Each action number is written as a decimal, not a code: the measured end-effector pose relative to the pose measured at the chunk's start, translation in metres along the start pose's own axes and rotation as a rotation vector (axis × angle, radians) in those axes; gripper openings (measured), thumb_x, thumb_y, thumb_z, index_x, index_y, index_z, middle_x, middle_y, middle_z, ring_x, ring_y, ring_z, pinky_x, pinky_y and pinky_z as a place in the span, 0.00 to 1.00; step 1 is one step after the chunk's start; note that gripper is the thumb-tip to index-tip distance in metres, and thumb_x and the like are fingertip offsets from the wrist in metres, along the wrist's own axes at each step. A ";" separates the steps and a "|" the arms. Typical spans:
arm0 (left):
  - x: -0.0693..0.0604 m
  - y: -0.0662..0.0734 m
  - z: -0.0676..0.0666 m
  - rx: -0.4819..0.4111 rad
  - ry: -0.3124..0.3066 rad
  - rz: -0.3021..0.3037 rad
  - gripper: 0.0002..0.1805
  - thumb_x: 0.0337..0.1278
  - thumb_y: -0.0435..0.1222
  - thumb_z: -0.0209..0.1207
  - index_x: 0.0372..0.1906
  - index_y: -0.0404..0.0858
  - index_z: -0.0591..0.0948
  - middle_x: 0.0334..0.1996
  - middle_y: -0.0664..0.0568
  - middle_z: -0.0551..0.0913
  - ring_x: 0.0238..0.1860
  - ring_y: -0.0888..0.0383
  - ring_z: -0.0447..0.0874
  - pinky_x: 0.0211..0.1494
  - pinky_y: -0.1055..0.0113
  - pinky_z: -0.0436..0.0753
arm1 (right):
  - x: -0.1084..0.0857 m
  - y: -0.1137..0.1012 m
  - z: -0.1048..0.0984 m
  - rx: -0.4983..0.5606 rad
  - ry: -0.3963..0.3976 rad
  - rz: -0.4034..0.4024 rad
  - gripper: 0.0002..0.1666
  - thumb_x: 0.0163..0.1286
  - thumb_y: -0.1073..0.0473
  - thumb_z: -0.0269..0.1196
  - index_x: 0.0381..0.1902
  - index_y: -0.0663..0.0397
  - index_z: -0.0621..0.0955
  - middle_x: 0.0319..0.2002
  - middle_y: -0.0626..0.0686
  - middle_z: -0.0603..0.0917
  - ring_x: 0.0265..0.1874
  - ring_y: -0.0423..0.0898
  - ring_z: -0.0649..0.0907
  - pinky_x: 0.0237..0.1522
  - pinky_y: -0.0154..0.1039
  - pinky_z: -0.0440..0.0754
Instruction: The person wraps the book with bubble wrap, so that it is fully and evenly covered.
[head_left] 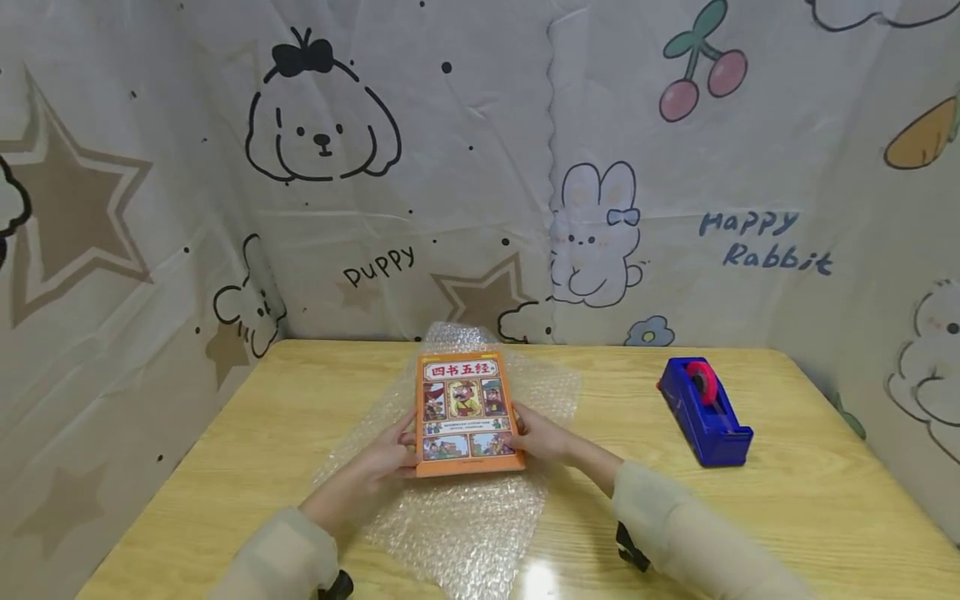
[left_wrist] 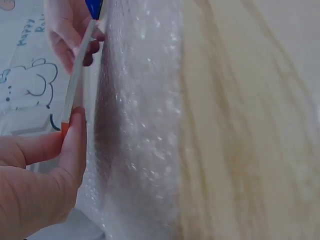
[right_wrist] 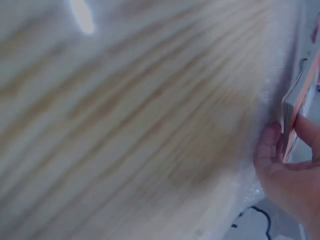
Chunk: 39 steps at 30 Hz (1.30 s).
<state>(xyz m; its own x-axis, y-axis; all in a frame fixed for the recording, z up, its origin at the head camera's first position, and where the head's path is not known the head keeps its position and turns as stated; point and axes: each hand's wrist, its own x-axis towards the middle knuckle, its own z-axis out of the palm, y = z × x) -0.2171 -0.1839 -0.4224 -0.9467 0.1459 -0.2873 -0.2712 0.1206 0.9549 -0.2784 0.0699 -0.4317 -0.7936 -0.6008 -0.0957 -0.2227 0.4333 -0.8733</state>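
At left, the left grip (head_left: 386, 457) pinches the book (head_left: 463, 407) by its left edge, near the lower corner, thumb and fingers on opposite faces. The book sits between the two grips, cover up, held just above the bubble wrap (head_left: 468, 533), which lies spread on the worktop (head_left: 247, 433) and shows on every side of it. The right grip (head_left: 546, 435) pinches the book's right edge, also along its lower half. Farther right, well apart, stands the blue tape dispenser (head_left: 723, 437).
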 end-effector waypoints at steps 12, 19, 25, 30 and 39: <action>0.008 -0.015 -0.005 -0.021 0.035 -0.041 0.45 0.42 0.14 0.47 0.70 0.33 0.46 0.41 0.39 0.70 0.32 0.54 0.78 0.35 0.63 0.82 | 0.014 0.000 0.004 -0.029 -0.048 0.106 0.39 0.66 0.63 0.56 0.67 0.72 0.51 0.50 0.63 0.77 0.49 0.54 0.77 0.56 0.49 0.71; 0.010 -0.017 -0.006 0.001 0.035 -0.032 0.46 0.39 0.15 0.47 0.70 0.30 0.46 0.34 0.44 0.70 0.29 0.55 0.77 0.32 0.63 0.82 | 0.016 -0.001 -0.001 0.005 -0.126 0.101 0.38 0.66 0.64 0.55 0.66 0.74 0.51 0.38 0.57 0.80 0.32 0.44 0.79 0.32 0.36 0.77; 0.009 -0.017 -0.013 0.081 0.001 0.012 0.44 0.37 0.16 0.50 0.68 0.27 0.49 0.29 0.49 0.67 0.25 0.58 0.72 0.28 0.69 0.80 | 0.020 -0.002 -0.004 0.052 -0.160 0.153 0.40 0.64 0.63 0.58 0.67 0.69 0.52 0.31 0.53 0.79 0.20 0.40 0.72 0.22 0.30 0.71; 0.008 -0.020 -0.016 0.136 -0.055 0.053 0.40 0.37 0.19 0.51 0.63 0.24 0.51 0.28 0.50 0.67 0.24 0.61 0.71 0.25 0.73 0.77 | 0.019 0.000 -0.002 0.043 -0.135 0.185 0.41 0.60 0.60 0.61 0.66 0.68 0.54 0.30 0.54 0.80 0.18 0.40 0.72 0.20 0.30 0.72; 0.012 -0.024 -0.021 0.139 -0.102 0.086 0.33 0.42 0.20 0.54 0.55 0.25 0.53 0.29 0.50 0.70 0.24 0.61 0.73 0.27 0.72 0.78 | 0.016 0.000 -0.004 0.065 -0.072 0.209 0.29 0.58 0.58 0.61 0.51 0.68 0.63 0.37 0.58 0.76 0.24 0.44 0.74 0.27 0.34 0.78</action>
<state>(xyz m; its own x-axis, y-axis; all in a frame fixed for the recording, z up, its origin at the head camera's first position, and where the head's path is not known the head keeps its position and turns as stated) -0.2260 -0.2058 -0.4468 -0.9410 0.2590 -0.2179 -0.1569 0.2366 0.9589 -0.2936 0.0632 -0.4310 -0.7759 -0.5496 -0.3098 -0.0186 0.5108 -0.8595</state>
